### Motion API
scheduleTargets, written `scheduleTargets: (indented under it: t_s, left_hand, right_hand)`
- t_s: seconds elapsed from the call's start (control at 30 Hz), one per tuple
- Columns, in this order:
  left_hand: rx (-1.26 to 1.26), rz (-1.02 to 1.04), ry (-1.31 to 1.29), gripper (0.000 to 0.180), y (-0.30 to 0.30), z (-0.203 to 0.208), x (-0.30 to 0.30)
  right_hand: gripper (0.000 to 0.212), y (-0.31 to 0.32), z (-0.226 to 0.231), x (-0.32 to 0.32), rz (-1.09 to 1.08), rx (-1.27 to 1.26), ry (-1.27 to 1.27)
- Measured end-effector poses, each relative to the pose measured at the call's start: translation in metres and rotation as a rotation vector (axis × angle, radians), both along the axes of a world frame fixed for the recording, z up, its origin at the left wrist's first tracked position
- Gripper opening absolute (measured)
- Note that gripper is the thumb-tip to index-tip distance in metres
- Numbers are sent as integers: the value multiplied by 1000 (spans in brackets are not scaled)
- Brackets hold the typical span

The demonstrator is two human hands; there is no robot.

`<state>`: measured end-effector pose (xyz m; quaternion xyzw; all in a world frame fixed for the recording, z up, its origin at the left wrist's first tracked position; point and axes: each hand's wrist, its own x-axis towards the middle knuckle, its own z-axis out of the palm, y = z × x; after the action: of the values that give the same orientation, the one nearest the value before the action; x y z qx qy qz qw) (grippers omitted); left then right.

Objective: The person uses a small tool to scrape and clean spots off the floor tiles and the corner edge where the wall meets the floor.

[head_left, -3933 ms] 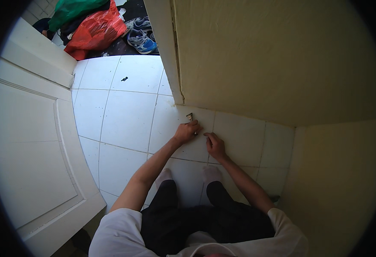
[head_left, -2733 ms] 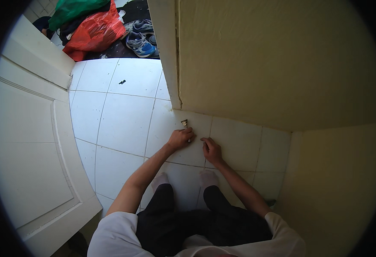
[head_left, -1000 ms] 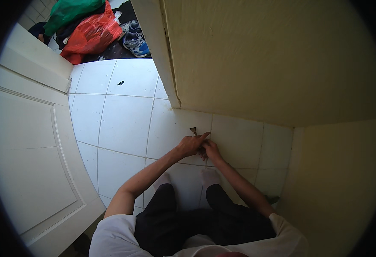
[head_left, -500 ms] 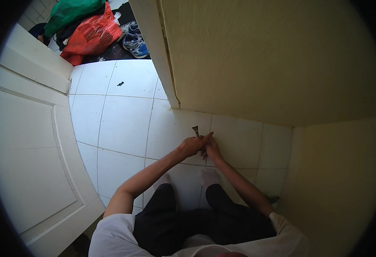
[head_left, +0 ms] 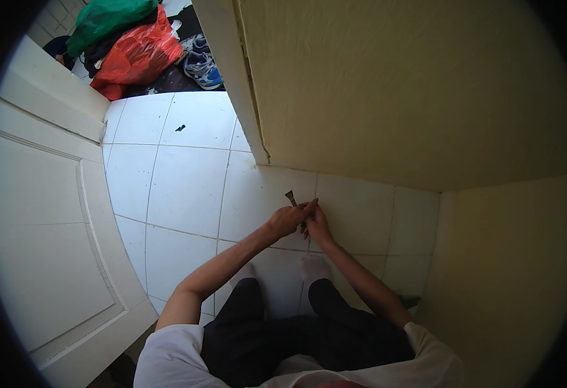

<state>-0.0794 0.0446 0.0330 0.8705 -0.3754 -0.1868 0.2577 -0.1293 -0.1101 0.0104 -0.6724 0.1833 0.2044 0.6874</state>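
I am crouched over a white tiled floor (head_left: 186, 187) beside a yellow wall (head_left: 400, 90). My left hand (head_left: 288, 218) and my right hand (head_left: 318, 225) meet in front of my feet, fingers closed together around a small dark tool (head_left: 291, 198). Its flared tip sticks out above my left fingers, toward the base of the wall. The handle is hidden inside my hands, and I cannot tell which hand bears most of it.
A white panelled door (head_left: 44, 220) stands open on my left. Past the doorway lie a red bag (head_left: 138, 55), a green bag (head_left: 106, 19) and blue-grey shoes (head_left: 199, 64). A small dark speck (head_left: 180, 127) lies on a far tile. Yellow walls close the right corner.
My hands, apart on the floor earlier, have come together. The small tool is now raised between them, its tip pointing up toward the wall.
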Motion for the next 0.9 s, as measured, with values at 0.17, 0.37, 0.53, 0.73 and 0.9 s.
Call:
scheduleTargets:
  t_s: [0.17,0.37,0.53,0.73,0.9]
  left_hand:
    - [-33,51,48,83,3,10,6]
    - [-108,272,150,82,6,32,10]
    - [-315,508,222,69,13,17,4]
    - [-305,229,262,44,19,-7,-9]
    - [-239,-125,7,48,32,-32,-47]
  right_hand:
    - [46,-1,-4,3,77,-56,-140]
    - [59,-10,7,8,107,-226,-187]
    - [54,-19,20,16,68,-293,-202]
    - [33,-70,16,40,195,-785,-601]
    - [32,-90,30,47,365,-962,-463]
